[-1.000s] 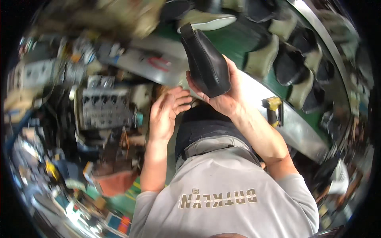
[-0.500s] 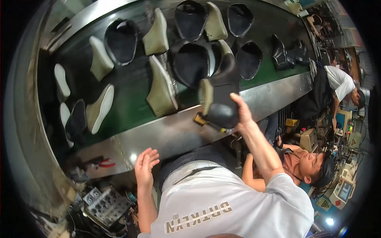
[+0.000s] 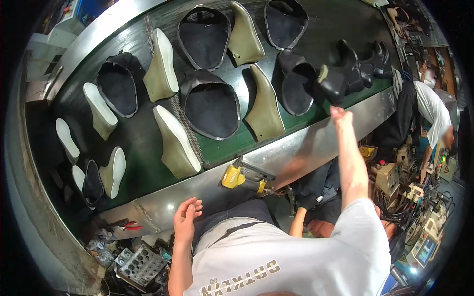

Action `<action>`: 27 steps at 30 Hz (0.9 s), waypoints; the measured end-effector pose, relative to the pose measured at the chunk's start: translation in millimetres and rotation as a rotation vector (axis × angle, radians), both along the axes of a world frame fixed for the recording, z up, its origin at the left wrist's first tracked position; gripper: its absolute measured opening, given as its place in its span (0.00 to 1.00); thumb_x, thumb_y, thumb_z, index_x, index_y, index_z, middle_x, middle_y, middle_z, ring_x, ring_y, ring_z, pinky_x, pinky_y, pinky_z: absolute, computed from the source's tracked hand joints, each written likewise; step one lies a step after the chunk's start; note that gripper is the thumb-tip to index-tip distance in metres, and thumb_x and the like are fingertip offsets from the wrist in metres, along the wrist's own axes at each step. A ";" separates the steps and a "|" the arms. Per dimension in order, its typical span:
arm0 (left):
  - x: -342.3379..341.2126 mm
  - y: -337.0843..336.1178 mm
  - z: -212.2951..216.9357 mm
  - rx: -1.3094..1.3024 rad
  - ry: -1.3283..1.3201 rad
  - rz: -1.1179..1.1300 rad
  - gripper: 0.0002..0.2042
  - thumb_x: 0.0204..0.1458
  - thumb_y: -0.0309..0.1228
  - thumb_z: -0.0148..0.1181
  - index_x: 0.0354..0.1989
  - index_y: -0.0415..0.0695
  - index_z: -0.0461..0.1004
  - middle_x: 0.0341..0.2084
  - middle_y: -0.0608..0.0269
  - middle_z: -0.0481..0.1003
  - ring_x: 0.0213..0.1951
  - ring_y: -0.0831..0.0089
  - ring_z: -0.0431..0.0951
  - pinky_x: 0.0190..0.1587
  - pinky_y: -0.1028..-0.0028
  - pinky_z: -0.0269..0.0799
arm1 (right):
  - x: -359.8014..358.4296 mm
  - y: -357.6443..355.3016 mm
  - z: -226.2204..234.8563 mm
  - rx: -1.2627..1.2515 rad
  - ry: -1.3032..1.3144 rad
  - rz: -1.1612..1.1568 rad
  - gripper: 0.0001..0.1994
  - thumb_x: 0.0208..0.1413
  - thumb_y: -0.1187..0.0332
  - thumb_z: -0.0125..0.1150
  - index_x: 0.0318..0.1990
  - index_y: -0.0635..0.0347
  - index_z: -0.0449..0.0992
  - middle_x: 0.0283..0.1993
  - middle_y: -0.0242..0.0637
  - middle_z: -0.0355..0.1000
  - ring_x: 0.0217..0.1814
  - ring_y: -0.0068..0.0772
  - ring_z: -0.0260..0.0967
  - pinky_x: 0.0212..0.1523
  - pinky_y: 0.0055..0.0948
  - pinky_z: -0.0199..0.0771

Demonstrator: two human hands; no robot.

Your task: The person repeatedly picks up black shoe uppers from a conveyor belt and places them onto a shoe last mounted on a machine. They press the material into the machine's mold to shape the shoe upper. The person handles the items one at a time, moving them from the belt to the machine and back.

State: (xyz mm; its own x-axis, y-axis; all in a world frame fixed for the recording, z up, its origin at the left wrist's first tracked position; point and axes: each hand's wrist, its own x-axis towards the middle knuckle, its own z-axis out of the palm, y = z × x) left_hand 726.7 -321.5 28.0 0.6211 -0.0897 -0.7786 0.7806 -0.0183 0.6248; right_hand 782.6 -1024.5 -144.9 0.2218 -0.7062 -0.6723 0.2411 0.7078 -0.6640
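At the far right of the conveyor belt, my right hand pinches the toe of a black boot with an olive piece at its heel end. The boot is beside a row of black boots. Held low in front of the belt, my left hand is open and empty, its fingers slightly bent. Olive wedge soles with white faces, such as this wedge sole, lie on the belt among black boot uppers.
A yellow staple gun rests on the metal edge. Red-handled pliers lie further left, near a metal block with holes. Another person is at my right; a second person bends beside machines.
My right hand has carried the black boot rightward and away to the row of boots. The staple gun now shows fully. My left hand stays low and empty.
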 end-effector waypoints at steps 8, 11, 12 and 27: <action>31.6 -48.9 12.2 0.076 -0.010 -0.147 0.17 0.64 0.33 0.51 0.55 0.34 0.70 0.47 0.52 0.76 0.48 0.70 0.76 0.49 0.72 0.73 | 166.8 130.5 -11.8 -0.085 0.313 0.503 0.41 0.37 0.21 0.56 0.33 0.57 0.74 0.23 0.26 0.64 0.25 0.23 0.60 0.29 0.24 0.56; 40.8 -55.0 10.8 0.075 -0.081 -0.115 0.16 0.64 0.34 0.51 0.54 0.35 0.71 0.45 0.54 0.77 0.47 0.69 0.77 0.49 0.71 0.74 | 219.6 121.3 6.1 0.229 0.111 0.515 0.46 0.40 0.23 0.55 0.45 0.65 0.71 0.33 0.39 0.71 0.39 0.36 0.71 0.45 0.35 0.71; 41.6 -56.1 11.6 0.081 -0.101 -0.111 0.16 0.64 0.34 0.51 0.53 0.35 0.71 0.45 0.54 0.77 0.47 0.69 0.77 0.48 0.70 0.75 | 235.3 129.8 20.9 0.354 0.118 0.466 0.47 0.41 0.23 0.55 0.47 0.68 0.70 0.39 0.43 0.72 0.43 0.41 0.72 0.51 0.40 0.72; 158.2 -161.9 46.3 -1.077 -0.260 0.306 0.34 0.58 0.53 0.52 0.66 0.40 0.60 0.62 0.51 0.64 0.65 0.60 0.62 0.68 0.58 0.51 | 152.0 414.4 248.3 0.578 -1.028 0.741 0.30 0.66 0.48 0.43 0.67 0.58 0.58 0.70 0.39 0.58 0.73 0.40 0.52 0.74 0.47 0.43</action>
